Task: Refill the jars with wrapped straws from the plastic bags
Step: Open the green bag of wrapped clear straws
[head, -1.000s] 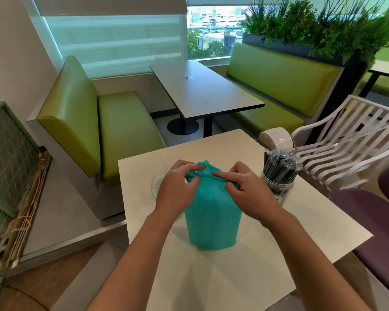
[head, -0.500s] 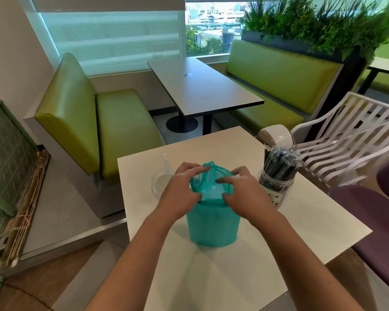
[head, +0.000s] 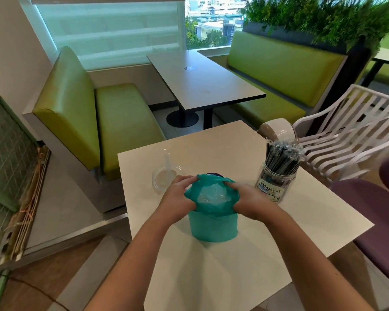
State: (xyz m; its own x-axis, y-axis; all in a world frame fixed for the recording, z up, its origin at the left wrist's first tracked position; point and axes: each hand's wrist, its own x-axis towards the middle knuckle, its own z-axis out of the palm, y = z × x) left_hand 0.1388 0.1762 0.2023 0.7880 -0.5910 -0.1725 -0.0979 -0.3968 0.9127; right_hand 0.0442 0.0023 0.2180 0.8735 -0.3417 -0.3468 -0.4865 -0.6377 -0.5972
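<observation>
Head view: a teal plastic bag point(head: 212, 223) stands upright near the middle of the white table point(head: 245, 265); the left hand point(head: 177, 202) grasps the left edge of its mouth and the right hand point(head: 248, 202) grasps the right edge, fingers curled into the plastic, holding the mouth spread; crinkled clear wrapping point(head: 212, 195) shows inside; 1 clear jar point(head: 164, 179), just left of the bag, holds a single clear straw; 1 labelled jar point(head: 273, 185), to the right, is packed with dark wrapped straws point(head: 281, 157); a white chair point(head: 350, 135) stands beyond.
</observation>
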